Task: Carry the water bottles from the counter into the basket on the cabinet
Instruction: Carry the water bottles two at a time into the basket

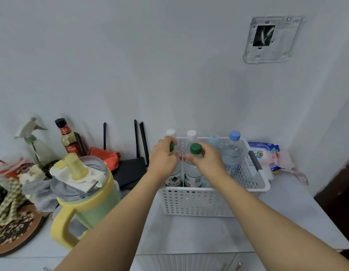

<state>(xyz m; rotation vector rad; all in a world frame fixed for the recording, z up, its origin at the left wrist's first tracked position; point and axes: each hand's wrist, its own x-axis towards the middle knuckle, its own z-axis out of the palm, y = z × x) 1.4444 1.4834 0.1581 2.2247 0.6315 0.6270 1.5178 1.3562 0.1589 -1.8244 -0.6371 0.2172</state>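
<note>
— While both hands are down in the basket (212, 202), how far along would you say this is?

— Near the end of this load, I'd judge. Four bottles already stand upright along the far wall of the basket: two with white caps (191, 133), a pale blue cap (214, 139) and a brighter blue cap (234, 135). Two green-capped ones are going in at the near left.

— Who has hold of what?

— The left hand (163, 157) is curled round the neck of the left green-capped bottle (174, 179); its cap only peeks out past the fingers. The right hand (208, 159) pinches the right green-capped bottle (192, 175) just under its cap (195, 148), thumb and fingertips closed on the neck.

— Are they set down yet?

— I cannot tell; the bottoms are hidden behind the basket's front wall. Both stand upright, side by side and close together, labels showing above the rim, each hanging straight below its grip.

— And what is left?

— Letting go, by my reckoning. Whether more bottles wait on the desk I cannot say; only the cabinet top (287, 222) shows, with a yellow-handled jug (81, 198) and a spray bottle (35, 141) to the left.
</note>
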